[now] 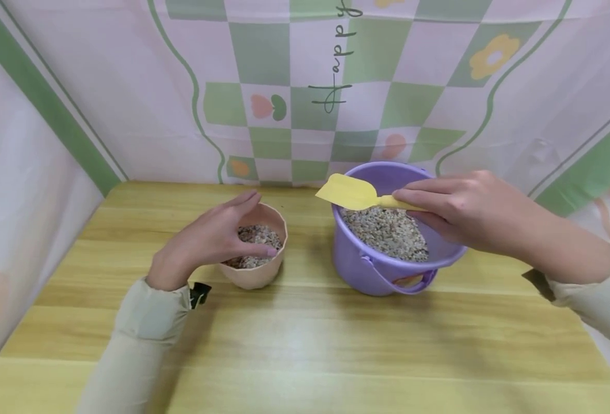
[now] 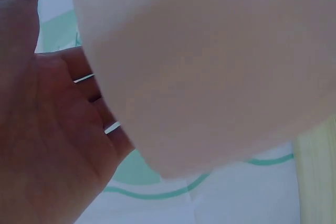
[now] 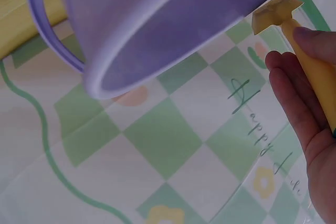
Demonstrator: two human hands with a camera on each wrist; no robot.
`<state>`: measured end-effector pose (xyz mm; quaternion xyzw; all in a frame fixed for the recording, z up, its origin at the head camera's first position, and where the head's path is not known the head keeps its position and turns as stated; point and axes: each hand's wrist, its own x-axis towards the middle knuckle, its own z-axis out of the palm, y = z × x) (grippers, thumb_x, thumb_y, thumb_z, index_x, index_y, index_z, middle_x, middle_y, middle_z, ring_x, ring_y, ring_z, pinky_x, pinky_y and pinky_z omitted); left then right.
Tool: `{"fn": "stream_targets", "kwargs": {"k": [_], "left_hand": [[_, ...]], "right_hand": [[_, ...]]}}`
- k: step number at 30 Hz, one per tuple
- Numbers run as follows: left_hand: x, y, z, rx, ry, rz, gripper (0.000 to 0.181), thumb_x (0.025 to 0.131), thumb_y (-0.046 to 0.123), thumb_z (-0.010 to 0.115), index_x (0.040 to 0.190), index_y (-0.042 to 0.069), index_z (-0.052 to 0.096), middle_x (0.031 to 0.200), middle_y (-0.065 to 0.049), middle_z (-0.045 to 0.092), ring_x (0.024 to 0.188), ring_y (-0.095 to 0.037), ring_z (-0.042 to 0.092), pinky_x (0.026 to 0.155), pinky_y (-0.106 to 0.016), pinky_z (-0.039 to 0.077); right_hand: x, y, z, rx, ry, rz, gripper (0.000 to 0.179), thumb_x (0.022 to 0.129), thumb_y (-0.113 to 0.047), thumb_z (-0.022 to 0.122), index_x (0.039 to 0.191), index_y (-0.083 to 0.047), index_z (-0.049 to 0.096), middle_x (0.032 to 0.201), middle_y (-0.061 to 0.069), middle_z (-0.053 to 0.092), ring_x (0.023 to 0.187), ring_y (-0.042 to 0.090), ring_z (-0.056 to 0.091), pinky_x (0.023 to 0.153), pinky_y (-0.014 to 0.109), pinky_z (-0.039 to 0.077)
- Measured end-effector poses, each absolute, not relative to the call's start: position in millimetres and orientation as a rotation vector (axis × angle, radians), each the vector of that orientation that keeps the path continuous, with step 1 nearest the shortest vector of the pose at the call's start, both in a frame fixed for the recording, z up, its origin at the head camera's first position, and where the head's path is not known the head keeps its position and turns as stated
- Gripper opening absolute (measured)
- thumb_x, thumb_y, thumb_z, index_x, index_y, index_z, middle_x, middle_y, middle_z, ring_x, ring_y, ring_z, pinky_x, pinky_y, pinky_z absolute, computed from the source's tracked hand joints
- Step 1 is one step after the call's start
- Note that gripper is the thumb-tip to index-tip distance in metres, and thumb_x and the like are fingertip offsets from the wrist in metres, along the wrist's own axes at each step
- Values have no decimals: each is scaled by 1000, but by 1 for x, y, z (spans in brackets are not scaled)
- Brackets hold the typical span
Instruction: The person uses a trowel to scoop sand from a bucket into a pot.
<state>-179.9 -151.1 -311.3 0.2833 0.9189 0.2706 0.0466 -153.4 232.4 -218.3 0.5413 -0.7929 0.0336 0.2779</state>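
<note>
A small pale peach pot (image 1: 255, 278) stands on the table at left, with gravel (image 1: 260, 236) inside. My left hand (image 1: 214, 233) holds it from the left side, the thumb reaching across its opening. In the left wrist view the fingers of the left hand (image 2: 63, 114) pass behind the pot (image 2: 210, 77). A yellow toy shovel (image 1: 350, 192) is gripped by its handle in my right hand (image 1: 462, 204). Its blade is above a purple bucket (image 1: 354, 261), which contains more gravel (image 1: 388, 233). No gravel shows on the blade in the head view.
The wooden table (image 1: 284, 351) extends in front of both containers. A checkered cloth (image 1: 315, 75) with printed lettering hangs directly behind them. The bucket's purple handle (image 1: 403, 286) hangs down at its front.
</note>
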Motion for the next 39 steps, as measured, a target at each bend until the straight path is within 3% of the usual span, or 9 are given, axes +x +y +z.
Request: {"fn": "stream_targets", "kwargs": {"k": [7, 12, 15, 19, 26, 28, 30, 33, 39], "left_hand": [[-180, -134, -310, 928, 2781, 794, 117, 75, 73, 70, 157, 3, 24, 161, -11, 27, 147, -25, 28, 117, -44, 31], [-179, -117, -304, 961, 2848, 663, 117, 73, 81, 63, 157, 8, 28, 162, -9, 27, 139, -26, 43, 108, -43, 42], [-176, -107, -301, 992, 2904, 566, 115, 73, 86, 58, 158, 14, 30, 162, -5, 29, 110, -19, 65, 81, -36, 54], [-174, -97, -298, 1050, 2886, 622, 111, 76, 82, 58, 158, 14, 28, 163, -3, 26, 75, -6, 65, 52, -27, 47], [-171, -83, -292, 1015, 2941, 513, 114, 72, 92, 47, 160, 25, 20, 164, 5, 22, 125, -16, 55, 40, -27, 38], [-172, -79, -292, 1027, 2923, 543, 114, 72, 90, 50, 160, 24, 20, 165, 4, 21, 131, -19, 51, 52, -31, 51], [-174, -74, -291, 1062, 2878, 614, 115, 75, 84, 58, 160, 18, 20, 165, -2, 19, 141, -24, 41, 80, -36, 57], [-178, -66, -291, 1111, 2799, 725, 117, 77, 73, 69, 160, 8, 18, 165, -12, 15, 148, -29, 25, 116, -42, 33], [-183, -53, -290, 1123, 2825, 716, 117, 77, 73, 69, 159, 7, 19, 164, -15, 16, 147, -32, 26, 116, -45, 31]], "right_hand": [[-153, 246, -227, 1382, -2122, 129, 52, 108, -41, 40, 102, -5, 78, 90, 15, 76, 68, 33, 72, 50, 48, 56], [-148, 257, -226, 1339, -2164, 114, 53, 107, -43, 39, 105, -5, 77, 94, 14, 76, 70, 32, 73, 51, 47, 56], [-145, 263, -225, 1326, -2194, 76, 53, 107, -41, 39, 106, -4, 77, 96, 14, 76, 67, 29, 73, 48, 43, 55], [-145, 270, -230, 1320, -2176, 74, 52, 107, -41, 39, 105, -4, 76, 95, 14, 76, 61, 27, 71, 42, 41, 52], [-148, 280, -241, 1314, -2141, 123, 53, 106, -43, 40, 102, -4, 77, 91, 14, 76, 61, 30, 71, 45, 44, 53], [-148, 282, -244, 1313, -2142, 124, 53, 106, -42, 40, 101, -4, 77, 90, 14, 76, 61, 31, 71, 47, 46, 54], [-147, 283, -246, 1316, -2142, 123, 54, 106, -42, 40, 101, -4, 76, 90, 14, 76, 60, 31, 71, 47, 46, 54], [-146, 285, -248, 1318, -2153, 110, 53, 107, -42, 39, 102, -4, 76, 91, 12, 76, 63, 31, 71, 48, 47, 54], [-144, 289, -251, 1311, -2175, 97, 53, 107, -43, 37, 103, -6, 76, 92, 10, 76, 68, 31, 72, 52, 48, 55]]}}
